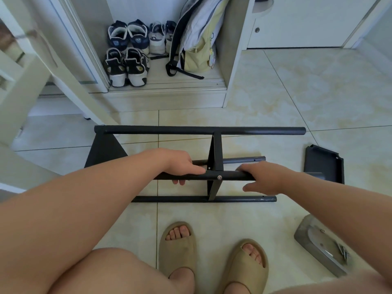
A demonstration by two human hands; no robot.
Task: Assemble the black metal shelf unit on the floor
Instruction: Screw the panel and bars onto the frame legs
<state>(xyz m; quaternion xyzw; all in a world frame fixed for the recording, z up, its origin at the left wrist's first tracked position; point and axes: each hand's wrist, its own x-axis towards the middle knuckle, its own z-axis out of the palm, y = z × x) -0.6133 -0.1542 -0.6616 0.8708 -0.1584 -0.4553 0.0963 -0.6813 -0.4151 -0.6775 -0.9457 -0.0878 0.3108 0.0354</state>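
A: Black metal shelf frame [199, 130] on its side on the tiled floor [275, 85], just ahead of two feet in tan slippers [177, 249]?

B: Yes. Four round poles running left to right, joined by a flat black panel [215, 166] standing on edge mid-length and a second panel [104, 149] at the left end.

A: Hands?

B: Both on the nearest raised pole [231, 177]. Left hand [182, 164] wrapped over it just left of the middle panel, fingertips [179, 182] showing underneath, so closed around the pole. Right hand [265, 177] lying on the same pole just right of the panel, fingers spread and loosely curved, thumb below. Firm hold or mere rest: cannot tell.

A: Fasteners?

B: One silver screw head [219, 177] where that pole meets the middle panel.

A: Loose parts?

B: A separate black tray-like shelf panel [324, 164] flat on the floor to the right, near the pole ends. Nearer, lower right, a grey packet [318, 247] with small metal hardware on top.

A: Background?

B: Open white cabinet [233, 81] holding sneakers [127, 64] and a pale yellow backpack [197, 49].
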